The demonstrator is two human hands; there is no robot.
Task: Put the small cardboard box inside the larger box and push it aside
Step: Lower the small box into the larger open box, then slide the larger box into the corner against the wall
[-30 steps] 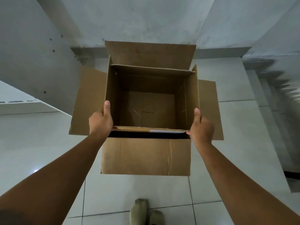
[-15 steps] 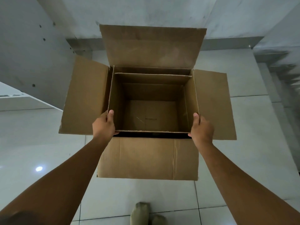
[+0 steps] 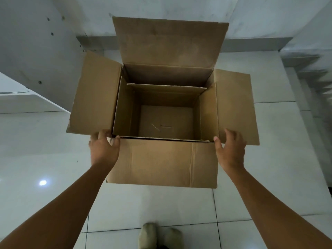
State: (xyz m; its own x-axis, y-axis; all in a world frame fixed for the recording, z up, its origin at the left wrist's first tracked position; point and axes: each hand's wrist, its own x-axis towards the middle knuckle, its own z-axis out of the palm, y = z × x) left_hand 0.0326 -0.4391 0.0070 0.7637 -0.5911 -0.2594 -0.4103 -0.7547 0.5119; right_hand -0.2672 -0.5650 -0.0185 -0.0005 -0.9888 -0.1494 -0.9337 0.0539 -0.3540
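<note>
From the head view, the larger box (image 3: pixel 161 160) stands on the pale tiled floor (image 3: pixel 269 177) with all four flaps folded outward: the far flap (image 3: pixel 168 44) rises toward the grey wall (image 3: pixel 161 8), the left flap (image 3: pixel 95 97) and right flap (image 3: pixel 235 105) spread to either side, and the near flap hangs down toward the person. The small cardboard box (image 3: pixel 166 121) sits down inside it, open at the top, its rim below the larger box's rim; it lies close against the near wall and the side walls, with a band of free room between its far edge and the larger box's far wall. The left hand (image 3: pixel 104 148) is at the near left corner of the larger box, fingers loosely curled with the tips touching the corner edge, gripping nothing firmly. The right hand (image 3: pixel 230 150) is at the near right corner, fingers spread, thumb near the rim and fingers over the right flap; whether it touches cannot be told. Bare floor lies open to the left, the right and in front of the box. Steps (image 3: pixel 312 72) climb at the far right. Two shoes (image 3: pixel 159 238) show at the bottom edge.
</note>
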